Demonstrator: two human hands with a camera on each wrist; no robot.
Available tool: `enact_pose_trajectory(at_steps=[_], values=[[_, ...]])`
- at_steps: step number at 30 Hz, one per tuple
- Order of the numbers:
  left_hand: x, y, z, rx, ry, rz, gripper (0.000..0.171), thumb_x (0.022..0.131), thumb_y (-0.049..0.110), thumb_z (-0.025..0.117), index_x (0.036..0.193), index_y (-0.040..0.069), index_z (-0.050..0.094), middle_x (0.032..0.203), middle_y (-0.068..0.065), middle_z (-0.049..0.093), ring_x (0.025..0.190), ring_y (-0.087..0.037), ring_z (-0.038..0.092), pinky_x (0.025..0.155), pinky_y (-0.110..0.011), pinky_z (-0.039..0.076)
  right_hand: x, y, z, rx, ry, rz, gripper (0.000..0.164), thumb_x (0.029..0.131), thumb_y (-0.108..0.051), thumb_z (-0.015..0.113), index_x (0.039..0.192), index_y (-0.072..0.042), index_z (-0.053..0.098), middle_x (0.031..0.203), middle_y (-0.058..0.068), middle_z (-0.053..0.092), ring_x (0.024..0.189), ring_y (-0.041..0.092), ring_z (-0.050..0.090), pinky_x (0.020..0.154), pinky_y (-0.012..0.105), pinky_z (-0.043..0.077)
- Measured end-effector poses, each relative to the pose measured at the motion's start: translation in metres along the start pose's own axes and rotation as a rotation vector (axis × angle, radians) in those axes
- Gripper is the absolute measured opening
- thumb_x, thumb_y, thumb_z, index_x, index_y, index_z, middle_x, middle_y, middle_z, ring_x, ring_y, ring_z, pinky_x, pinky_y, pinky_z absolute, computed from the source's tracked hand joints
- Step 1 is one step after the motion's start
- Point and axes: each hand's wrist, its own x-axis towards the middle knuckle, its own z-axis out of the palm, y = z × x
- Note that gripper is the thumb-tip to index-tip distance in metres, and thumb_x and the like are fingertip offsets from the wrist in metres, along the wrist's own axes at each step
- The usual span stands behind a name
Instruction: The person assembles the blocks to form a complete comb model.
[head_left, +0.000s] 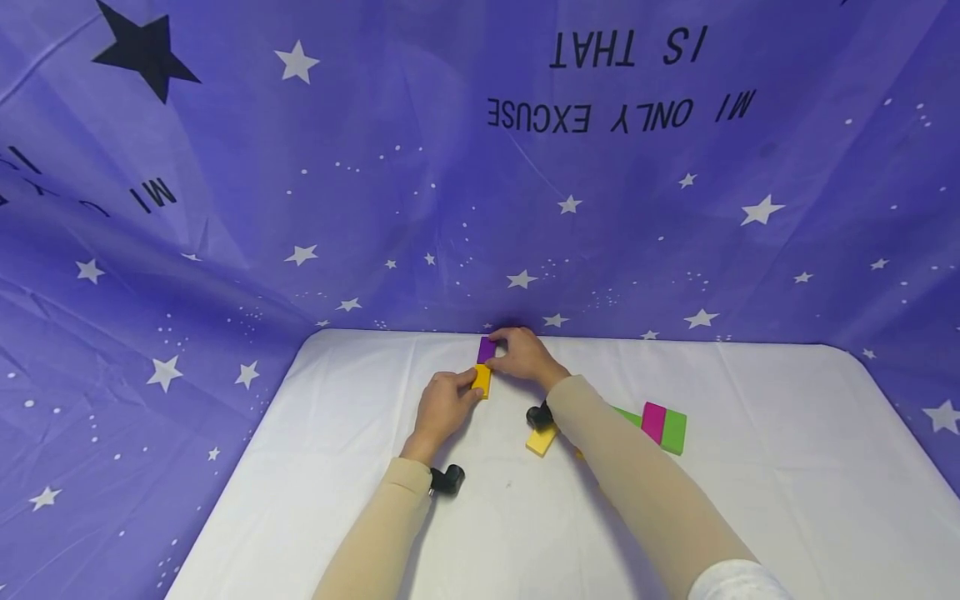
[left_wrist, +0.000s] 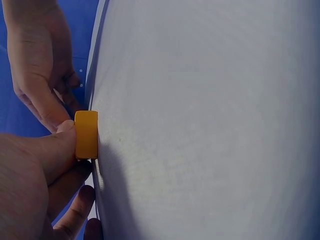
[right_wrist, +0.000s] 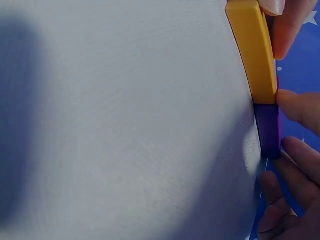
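Observation:
Near the far edge of the table, an orange block and a purple block lie end to end. My left hand pinches the orange block between thumb and fingers. The right hand holds the purple block, with its thumb by the joint and fingertips at the far end. In the right wrist view the orange block touches the purple block. Only the orange block shows in the left wrist view, beside the left thumb; the purple one is hidden there.
A yellow block lies below the right wrist. Farther right, a magenta block sits against a green block. Another green block is partly covered by the right sleeve. A purple starred cloth rises behind the white table.

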Motion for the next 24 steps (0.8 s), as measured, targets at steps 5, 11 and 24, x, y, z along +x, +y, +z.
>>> enact_pose_trajectory(at_steps=[5,11,24], values=[[0.0003,0.0009,-0.0013,0.008,0.004,-0.001,0.04,0.09,0.021,0.076,0.128,0.008,0.07,0.116,-0.013,0.073,0.11,-0.033,0.064,0.099,-0.048,0.049,-0.0011,-0.0014,-0.0006,0.022,-0.01,-0.03,0.048,0.086,-0.028,0.08,0.129,-0.011,0.069,0.134,0.013,0.065,0.129,0.033,0.053,0.114,0.044,0.037],[-0.0005,0.002,-0.0014,0.013,-0.004,-0.014,0.04,0.09,0.022,0.076,0.128,0.008,0.069,0.117,-0.013,0.072,0.111,-0.033,0.064,0.099,-0.048,0.049,-0.0029,-0.004,0.0002,0.015,-0.03,-0.017,0.045,0.089,-0.026,0.078,0.131,-0.013,0.068,0.137,0.012,0.063,0.13,0.034,0.052,0.116,0.046,0.035],[0.0005,0.0012,0.0006,0.014,-0.003,-0.019,0.04,0.09,0.022,0.076,0.128,0.009,0.07,0.116,-0.013,0.073,0.111,-0.033,0.063,0.099,-0.048,0.049,-0.0017,-0.0033,-0.0032,-0.016,-0.017,-0.013,0.046,0.087,-0.029,0.08,0.128,-0.012,0.069,0.134,0.011,0.064,0.129,0.034,0.053,0.114,0.045,0.037]])
